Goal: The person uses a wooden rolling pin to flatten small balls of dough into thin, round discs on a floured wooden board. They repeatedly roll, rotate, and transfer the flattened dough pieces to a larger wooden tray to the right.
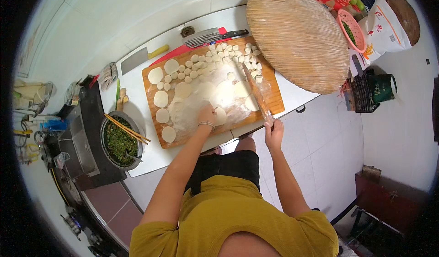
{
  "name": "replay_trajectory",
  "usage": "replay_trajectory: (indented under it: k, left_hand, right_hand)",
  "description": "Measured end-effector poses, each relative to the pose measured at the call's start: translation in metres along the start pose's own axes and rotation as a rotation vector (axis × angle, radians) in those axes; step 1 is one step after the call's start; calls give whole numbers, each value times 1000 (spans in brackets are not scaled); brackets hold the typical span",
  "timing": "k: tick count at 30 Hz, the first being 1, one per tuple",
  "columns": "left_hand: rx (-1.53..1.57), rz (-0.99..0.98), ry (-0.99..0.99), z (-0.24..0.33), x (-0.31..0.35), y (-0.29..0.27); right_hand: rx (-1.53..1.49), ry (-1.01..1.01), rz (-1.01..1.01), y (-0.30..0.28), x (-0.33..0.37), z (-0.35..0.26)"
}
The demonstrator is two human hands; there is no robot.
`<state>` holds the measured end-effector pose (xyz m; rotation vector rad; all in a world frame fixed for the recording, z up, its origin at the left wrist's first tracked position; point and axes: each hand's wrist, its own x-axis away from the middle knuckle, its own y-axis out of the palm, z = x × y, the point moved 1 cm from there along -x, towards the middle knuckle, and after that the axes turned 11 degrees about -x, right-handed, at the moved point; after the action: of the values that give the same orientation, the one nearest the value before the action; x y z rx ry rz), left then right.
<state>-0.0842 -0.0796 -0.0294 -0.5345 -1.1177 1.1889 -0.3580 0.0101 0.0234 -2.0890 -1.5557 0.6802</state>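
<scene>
Our mustard shirt (pixel 238 211) fills the space nearest the camera, with black shorts (pixel 224 167) just past it. Farther out, a floured wooden board (pixel 275 94) lies on the white counter (pixel 148 161). Our right hand (pixel 274 135) has its fingers clamped on the near end of a rolling pin (pixel 257 90), which slants over the board's right part. Our left hand (pixel 207 114) is low over the flour, just beside a flat dough disc (pixel 220 116); we cannot tell whether its fingers are apart or together. Other flattened rounds (pixel 160 98) lie toward the board's left edge, and small dough pieces (pixel 226 54) crowd its far side. Behind the board we see 2 knives; to our left stands a bowl (pixel 104 158) of chopped greens (pixel 118 142) with 2 chopsticks (pixel 128 129) across it, and to our right a round woven mat (pixel 297 37).
</scene>
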Motion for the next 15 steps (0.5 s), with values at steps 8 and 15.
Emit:
replay_trajectory:
  k: [8,15]
  left_hand:
    - [8,15,-108,-2,1,-4]
    - [229,53,175,11,11,-23]
  right_hand:
    - [-51,-6,1,-20,1,10]
    - [-64,-30,-25,-46,-7,0]
